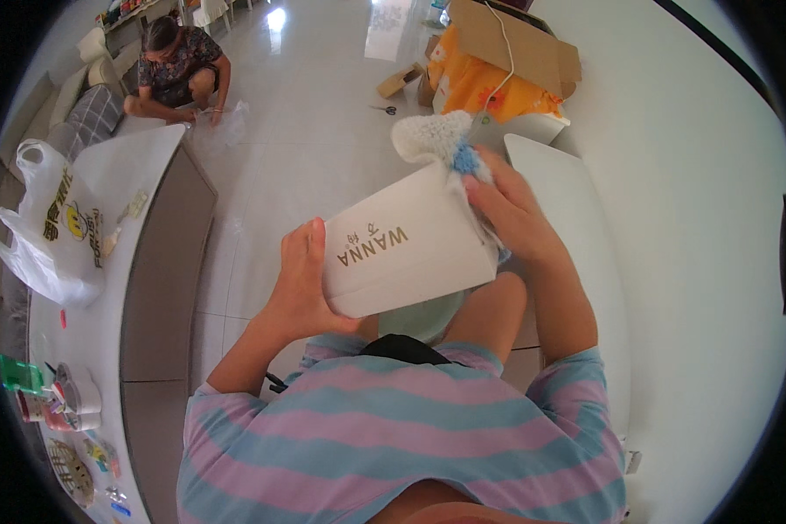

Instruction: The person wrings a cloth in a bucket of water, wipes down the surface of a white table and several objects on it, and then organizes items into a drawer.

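A white cardboard box (pixel 412 245), with gold lettering upside down to me, is held tilted in front of my body. My left hand (pixel 304 278) grips its left end, thumb along the lower edge and fingers over the upper corner. At the opposite end, my right hand (pixel 514 203) presses a fluffy white and blue cloth (pixel 442 141) against the box's side. Part of this cloth sticks up past the upper corner, and a bit of blue shows below my palm. My right fingertips are partly hidden in the cloth.
A white table (pixel 150 157) at left bears a plastic carrier bag (pixel 62 229), a round basket (pixel 71 473) and small containers. Another person (pixel 180 72) squats beyond it with clear plastic. Scissors (pixel 385 110) lie on the floor near an orange cloth (pixel 465 82) under cardboard. A white bench-like surface (pixel 563 216) stands right.
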`<action>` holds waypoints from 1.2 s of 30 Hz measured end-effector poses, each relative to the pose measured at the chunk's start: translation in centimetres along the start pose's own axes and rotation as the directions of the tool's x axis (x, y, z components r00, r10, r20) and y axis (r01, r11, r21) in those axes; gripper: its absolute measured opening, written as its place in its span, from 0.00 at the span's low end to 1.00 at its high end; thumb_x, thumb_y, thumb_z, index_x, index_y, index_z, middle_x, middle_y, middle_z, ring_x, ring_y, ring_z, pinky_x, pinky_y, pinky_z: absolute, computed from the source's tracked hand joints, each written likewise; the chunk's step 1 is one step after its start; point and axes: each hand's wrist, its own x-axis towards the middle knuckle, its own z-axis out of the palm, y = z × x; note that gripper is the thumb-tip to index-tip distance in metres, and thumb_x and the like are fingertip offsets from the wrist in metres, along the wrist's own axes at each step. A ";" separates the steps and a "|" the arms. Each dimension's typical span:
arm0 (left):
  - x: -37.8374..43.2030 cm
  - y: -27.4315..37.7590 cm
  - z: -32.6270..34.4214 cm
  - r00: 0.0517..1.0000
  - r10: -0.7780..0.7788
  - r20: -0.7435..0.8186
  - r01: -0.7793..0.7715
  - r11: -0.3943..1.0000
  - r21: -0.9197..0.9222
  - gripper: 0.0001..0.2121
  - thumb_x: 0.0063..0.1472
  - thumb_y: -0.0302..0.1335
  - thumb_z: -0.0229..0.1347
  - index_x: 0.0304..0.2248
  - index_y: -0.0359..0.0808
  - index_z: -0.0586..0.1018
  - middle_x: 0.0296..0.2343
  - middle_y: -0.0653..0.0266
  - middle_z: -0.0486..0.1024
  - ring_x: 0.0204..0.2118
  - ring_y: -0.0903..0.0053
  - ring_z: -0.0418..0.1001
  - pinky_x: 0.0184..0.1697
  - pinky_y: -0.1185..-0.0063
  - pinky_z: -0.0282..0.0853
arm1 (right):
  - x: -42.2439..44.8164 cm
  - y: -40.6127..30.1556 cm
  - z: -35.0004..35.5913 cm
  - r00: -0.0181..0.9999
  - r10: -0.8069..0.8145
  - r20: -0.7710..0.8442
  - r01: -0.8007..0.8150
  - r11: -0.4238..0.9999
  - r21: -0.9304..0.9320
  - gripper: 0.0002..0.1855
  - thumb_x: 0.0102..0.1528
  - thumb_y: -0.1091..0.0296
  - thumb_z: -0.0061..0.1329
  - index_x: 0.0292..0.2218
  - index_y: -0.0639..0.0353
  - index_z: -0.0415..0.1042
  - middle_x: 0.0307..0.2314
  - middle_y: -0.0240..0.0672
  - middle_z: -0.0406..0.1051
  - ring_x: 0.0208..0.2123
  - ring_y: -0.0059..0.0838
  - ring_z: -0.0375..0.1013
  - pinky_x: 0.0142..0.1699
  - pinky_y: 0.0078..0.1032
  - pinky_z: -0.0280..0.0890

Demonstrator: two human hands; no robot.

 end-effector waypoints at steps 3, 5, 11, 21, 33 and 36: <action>0.3 0.6 0.4 0.999 -0.003 -0.052 -0.002 0.995 -0.104 0.52 0.27 0.40 0.62 0.53 0.36 0.47 0.44 0.48 0.55 0.44 0.56 0.55 0.48 0.66 0.49 | -1.2 -3.1 2.5 0.898 -0.387 0.209 0.438 0.742 -0.507 0.23 0.45 0.61 0.47 0.40 0.64 0.62 0.43 0.43 0.62 0.46 0.36 0.60 0.52 0.29 0.51; 0.3 1.4 -0.2 0.967 -0.154 0.201 0.189 0.967 -0.169 0.50 0.27 0.40 0.62 0.52 0.36 0.51 0.43 0.50 0.56 0.45 0.56 0.54 0.47 0.66 0.49 | -0.8 -4.4 5.6 0.701 -0.433 0.567 0.692 0.219 -0.688 0.21 0.39 0.63 0.50 0.35 0.63 0.65 0.43 0.45 0.61 0.48 0.40 0.58 0.53 0.36 0.50; -2.9 -1.2 -0.3 0.968 -0.109 0.228 0.127 0.989 -0.070 0.46 0.26 0.41 0.62 0.49 0.39 0.57 0.44 0.53 0.58 0.46 0.56 0.55 0.46 0.63 0.53 | 1.1 -3.5 5.2 0.720 -0.439 0.537 0.604 0.018 -0.797 0.16 0.40 0.67 0.47 0.33 0.62 0.67 0.42 0.43 0.62 0.48 0.38 0.58 0.52 0.37 0.52; -7.0 -3.1 1.7 0.989 0.140 0.037 -0.133 0.979 -0.154 0.49 0.29 0.42 0.65 0.51 0.52 0.48 0.46 0.47 0.51 0.45 0.53 0.55 0.43 0.64 0.56 | 5.5 2.3 3.5 0.894 -0.225 0.389 0.310 0.935 -0.173 0.19 0.50 0.60 0.41 0.44 0.56 0.64 0.42 0.39 0.63 0.42 0.31 0.64 0.47 0.26 0.57; -8.6 -6.4 1.7 0.984 -0.107 0.139 0.136 0.965 -0.224 0.62 0.25 0.58 0.61 0.54 0.40 0.37 0.48 0.50 0.49 0.49 0.60 0.51 0.48 0.63 0.52 | 1.6 22.7 -6.6 0.807 0.482 0.342 -0.319 0.842 -0.434 0.22 0.51 0.57 0.39 0.42 0.64 0.63 0.39 0.39 0.65 0.40 0.30 0.62 0.45 0.29 0.57; -9.0 -8.8 2.2 0.942 -0.329 0.066 0.332 0.888 -0.317 0.57 0.27 0.51 0.63 0.52 0.31 0.44 0.49 0.52 0.49 0.51 0.66 0.50 0.50 0.68 0.51 | -1.9 29.8 -10.3 0.775 0.605 0.182 -0.632 0.748 0.205 0.15 0.49 0.61 0.42 0.38 0.56 0.67 0.34 0.27 0.64 0.36 0.21 0.60 0.40 0.22 0.57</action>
